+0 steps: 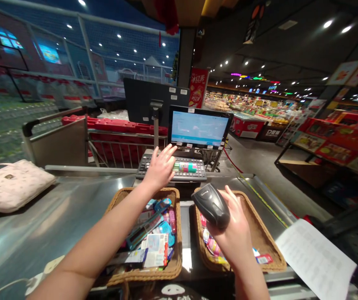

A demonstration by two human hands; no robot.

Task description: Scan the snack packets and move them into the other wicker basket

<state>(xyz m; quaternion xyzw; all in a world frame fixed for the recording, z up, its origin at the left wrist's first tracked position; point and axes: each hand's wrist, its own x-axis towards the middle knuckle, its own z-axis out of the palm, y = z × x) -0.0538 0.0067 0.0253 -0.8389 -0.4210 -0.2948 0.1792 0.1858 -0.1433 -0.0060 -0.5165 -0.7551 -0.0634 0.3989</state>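
Head view, checkout counter. My left hand [160, 168] is stretched forward over the keyboard [174, 168], fingers spread loosely and holding nothing, the tips at or just above the left-hand keys; I cannot tell whether a key is actually pressed. My right hand [233, 231] is wrapped around the barcode scanner [212, 205], which sits above the right wicker basket [265, 246], its rounded head turned toward the left.

Judgement on the entry in hand: it should go best with light single-finger presses, checked against the monitor [197, 128] just behind the keys, while the scanner is kept level and clear of the goods below.

Materials: the scanner is smooth, dark, moulded plastic with a bulbous head. Both baskets are coarse woven wicker, oval and shallow. The left wicker basket [119, 200] holds glossy flat packets, blue and pink; the right one holds a few small wrapped items. The counter [41, 225] is brushed steel and reflective. A quilted pale pouch [10, 185] lies well to the left; a printed sheet [316, 258] lies at the right edge.
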